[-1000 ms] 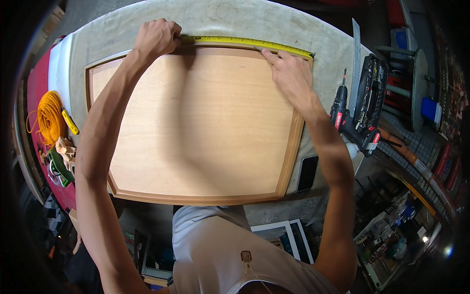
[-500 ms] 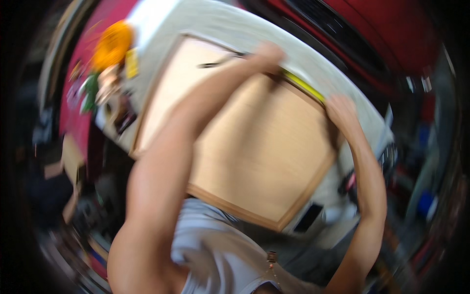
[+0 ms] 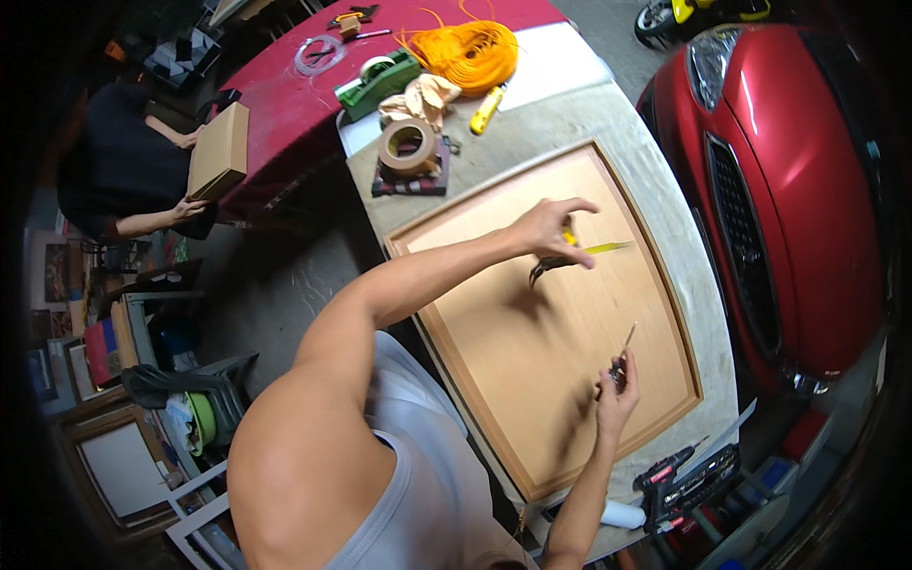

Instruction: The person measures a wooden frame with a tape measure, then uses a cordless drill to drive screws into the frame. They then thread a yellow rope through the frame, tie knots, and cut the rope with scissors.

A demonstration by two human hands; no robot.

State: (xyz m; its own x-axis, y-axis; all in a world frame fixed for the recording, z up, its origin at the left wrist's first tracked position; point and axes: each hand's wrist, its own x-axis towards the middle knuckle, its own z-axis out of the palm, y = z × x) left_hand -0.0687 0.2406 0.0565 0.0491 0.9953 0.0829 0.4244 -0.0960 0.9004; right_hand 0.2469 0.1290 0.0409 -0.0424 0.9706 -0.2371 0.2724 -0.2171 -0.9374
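A large framed wooden panel (image 3: pixel 532 332) lies flat on a grey-covered table (image 3: pixel 665 204). My left hand (image 3: pixel 549 231) hovers over the panel's middle, shut on a yellow tape measure (image 3: pixel 584 252) whose short blade sticks out to the right. My right hand (image 3: pixel 617 397) is lower on the panel, near its right side, and holds a thin pencil-like tool (image 3: pixel 624 347) pointing up.
A tape roll (image 3: pixel 408 147), a green tape dispenser (image 3: pixel 378 81), orange cord (image 3: pixel 470 52) and a yellow cutter (image 3: pixel 485 109) lie at the table's far end. A drill (image 3: pixel 665 470) sits at the near corner. A red car (image 3: pixel 788 180) stands right. Another person (image 3: pixel 128 171) holds a cardboard box (image 3: pixel 218 150) at left.
The view has swung round. Both hands left the panel's far edge; the long stretched tape is now drawn in, and my hands are over the panel's middle.
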